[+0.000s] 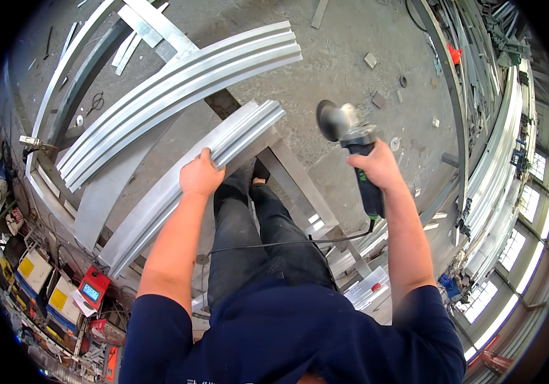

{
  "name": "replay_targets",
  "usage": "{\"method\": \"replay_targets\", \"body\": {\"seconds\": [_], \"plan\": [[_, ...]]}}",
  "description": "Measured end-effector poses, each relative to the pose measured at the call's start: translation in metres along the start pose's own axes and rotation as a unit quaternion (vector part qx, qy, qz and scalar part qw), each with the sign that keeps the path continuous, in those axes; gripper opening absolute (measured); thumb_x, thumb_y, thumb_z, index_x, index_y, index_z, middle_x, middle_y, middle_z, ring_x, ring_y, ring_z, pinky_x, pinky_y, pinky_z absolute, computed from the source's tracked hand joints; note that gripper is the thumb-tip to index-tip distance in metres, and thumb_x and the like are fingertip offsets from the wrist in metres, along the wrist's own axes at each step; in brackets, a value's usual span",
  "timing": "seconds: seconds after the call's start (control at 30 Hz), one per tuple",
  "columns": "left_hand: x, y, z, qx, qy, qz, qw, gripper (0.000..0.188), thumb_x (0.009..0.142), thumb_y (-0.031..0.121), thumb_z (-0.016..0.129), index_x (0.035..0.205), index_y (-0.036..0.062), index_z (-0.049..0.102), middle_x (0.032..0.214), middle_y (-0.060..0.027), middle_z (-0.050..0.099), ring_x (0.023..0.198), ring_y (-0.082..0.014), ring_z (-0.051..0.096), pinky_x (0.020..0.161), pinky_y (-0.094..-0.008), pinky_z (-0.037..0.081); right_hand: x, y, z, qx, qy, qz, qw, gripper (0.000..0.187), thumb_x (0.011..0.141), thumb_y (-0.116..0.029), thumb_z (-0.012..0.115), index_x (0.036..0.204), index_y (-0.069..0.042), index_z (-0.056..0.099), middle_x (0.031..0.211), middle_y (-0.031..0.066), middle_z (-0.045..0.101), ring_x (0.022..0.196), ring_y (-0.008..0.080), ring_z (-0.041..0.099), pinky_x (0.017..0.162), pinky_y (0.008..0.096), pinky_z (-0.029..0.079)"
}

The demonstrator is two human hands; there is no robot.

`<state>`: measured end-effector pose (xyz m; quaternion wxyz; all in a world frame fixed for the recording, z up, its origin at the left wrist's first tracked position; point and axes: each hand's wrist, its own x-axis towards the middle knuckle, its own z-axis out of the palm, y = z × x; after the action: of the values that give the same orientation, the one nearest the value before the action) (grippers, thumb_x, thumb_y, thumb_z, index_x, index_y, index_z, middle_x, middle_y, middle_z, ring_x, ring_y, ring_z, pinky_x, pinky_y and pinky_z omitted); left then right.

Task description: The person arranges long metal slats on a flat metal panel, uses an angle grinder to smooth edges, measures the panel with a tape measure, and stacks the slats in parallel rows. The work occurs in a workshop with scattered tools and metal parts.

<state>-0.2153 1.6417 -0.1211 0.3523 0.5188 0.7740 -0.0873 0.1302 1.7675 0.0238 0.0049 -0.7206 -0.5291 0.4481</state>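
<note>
at the far left, two pale boxes with yellow panels (43,286) stand beside a red device (95,286) with a lit blue screen. farther in, a wide, curved, ribbed metal panel (185,93) lies across a metal frame (297,179), with a narrower curved metal strip (151,212) nearer the person. the left hand (201,174) rests on this narrower strip toward its upper right end, fingers bent; whether it pinches the strip cannot be told. right of that hand, the person's legs (242,237) show in dark trousers, and a black cord (274,244) passes in front of them toward the grinder. the right hand (378,165) is wrapped around the dark body of an angle grinder (359,144), which is held well apart from the strip, to its right; its disc (331,120) looks blurred. long pale metal lengths (495,166) lie in piles farther right, next to bright windows (511,254).
</note>
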Motion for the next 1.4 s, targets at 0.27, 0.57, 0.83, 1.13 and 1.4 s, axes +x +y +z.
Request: {"method": "replay_targets", "body": {"seconds": [0.27, 0.57, 0.83, 1.13, 1.4], "plan": [[0.008, -0.016, 0.019, 0.038, 0.067, 0.031, 0.997, 0.045, 0.075, 0.04, 0.073, 0.108, 0.0126, 0.059, 0.086, -0.0111, 0.072, 0.077, -0.0304, 0.07, 0.069, -0.0417, 0.055, 0.024, 0.008, 0.044, -0.09, -0.039, 0.019, 0.995, 0.052, 0.063, -0.026, 0.076, 0.102, 0.005, 0.062, 0.091, 0.0206, 0.069, 0.087, 0.0308, 0.069, 0.081, 0.0372, 0.052], [0.011, -0.017, 0.024, 0.049, 0.084, 0.036, 0.995, 0.044, 0.075, 0.043, 0.073, 0.105, 0.0142, 0.059, 0.084, -0.0109, 0.072, 0.074, -0.0296, 0.07, 0.066, -0.0421, 0.055, 0.039, -0.004, 0.047, -0.084, -0.067, 0.005, 0.994, 0.048, 0.063, -0.024, 0.079, 0.098, 0.005, 0.063, 0.085, 0.0153, 0.068, 0.08, 0.023, 0.066, 0.077, 0.0343, 0.051], [0.008, -0.013, 0.015, 0.036, 0.063, 0.026, 0.997, 0.037, 0.075, 0.039, 0.072, 0.096, 0.0126, 0.056, 0.085, -0.0099, 0.07, 0.077, -0.0302, 0.07, 0.067, -0.0424, 0.055, 0.046, -0.011, 0.058, -0.071, -0.085, 0.001, 0.994, 0.05, 0.062, -0.026, 0.077, 0.099, 0.005, 0.064, 0.088, 0.019, 0.069, 0.085, 0.0294, 0.069, 0.079, 0.0373, 0.052], [0.012, -0.014, 0.015, 0.03, 0.057, 0.027, 0.998, 0.038, 0.074, 0.038, 0.073, 0.096, 0.0124, 0.055, 0.086, -0.01, 0.07, 0.08, -0.0301, 0.07, 0.068, -0.0422, 0.055, 0.034, 0.001, 0.045, -0.158, -0.099, 0.056, 0.981, 0.053, 0.061, -0.027, 0.077, 0.102, 0.004, 0.064, 0.091, 0.0188, 0.07, 0.089, 0.0307, 0.068, 0.081, 0.0375, 0.051], [0.01, -0.013, 0.015, 0.037, 0.054, 0.028, 0.997, 0.04, 0.073, 0.038, 0.075, 0.096, 0.0123, 0.055, 0.087, -0.0093, 0.07, 0.08, -0.0302, 0.07, 0.069, -0.0418, 0.055, 0.047, -0.023, 0.05, -0.076, -0.106, 0.041, 0.991, 0.049, 0.06, -0.026, 0.077, 0.095, 0.006, 0.063, 0.085, 0.0177, 0.068, 0.081, 0.0273, 0.068, 0.076, 0.0368, 0.052]]}}
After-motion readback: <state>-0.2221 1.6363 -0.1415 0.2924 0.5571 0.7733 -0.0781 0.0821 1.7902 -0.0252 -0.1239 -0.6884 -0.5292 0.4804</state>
